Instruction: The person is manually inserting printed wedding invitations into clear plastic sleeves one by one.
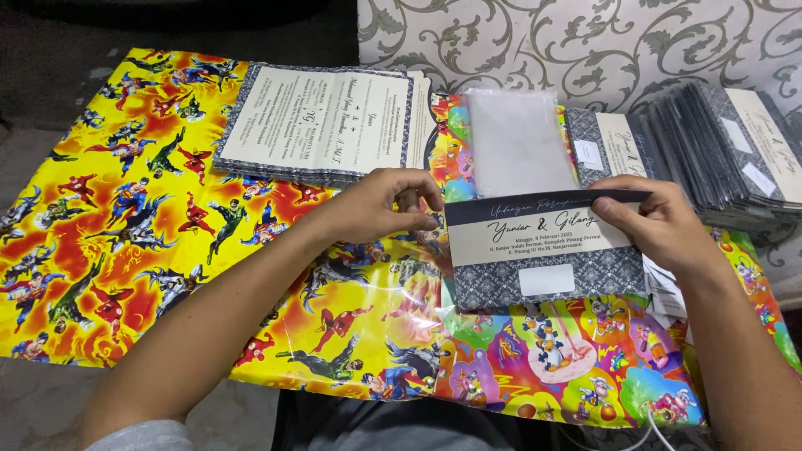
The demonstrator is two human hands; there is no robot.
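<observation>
Two hands, left hand (380,205) and right hand (660,221), fingers pinching folded card (543,250) edges between them

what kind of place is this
Probably a home floor used for packing invitations: a cartoon-print mat, stacks of folded cards, clear sleeves, and patterned wallpaper behind.

A folded card (543,250) with a dark blue patterned cover, a cream band of printed text and a small blank white label stands nearly upright, tilted slightly, above a bright cartoon-print sheet (167,209). The right hand (660,221) pinches its upper right edge; the left hand (388,205) meets its left edge, where a clear plastic sleeve (401,288) lies crumpled just beside it
</observation>
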